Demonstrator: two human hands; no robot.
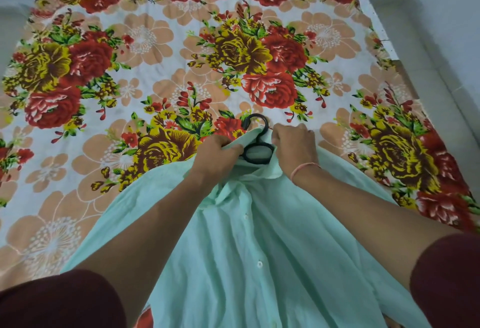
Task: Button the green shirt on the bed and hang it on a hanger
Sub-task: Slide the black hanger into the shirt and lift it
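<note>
Gripping the collar of the green shirt [246,249] with curled fingers of the left hand [218,151] and right hand [293,143], 1 either side of the black hanger [257,155]. Lying front-up on the floral bed [155,55], hook poking past the collar.

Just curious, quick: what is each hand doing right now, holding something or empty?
Left hand: closed, gripping the green shirt at its collar, beside the black hanger.
Right hand: closed, gripping the collar's other side.
</note>
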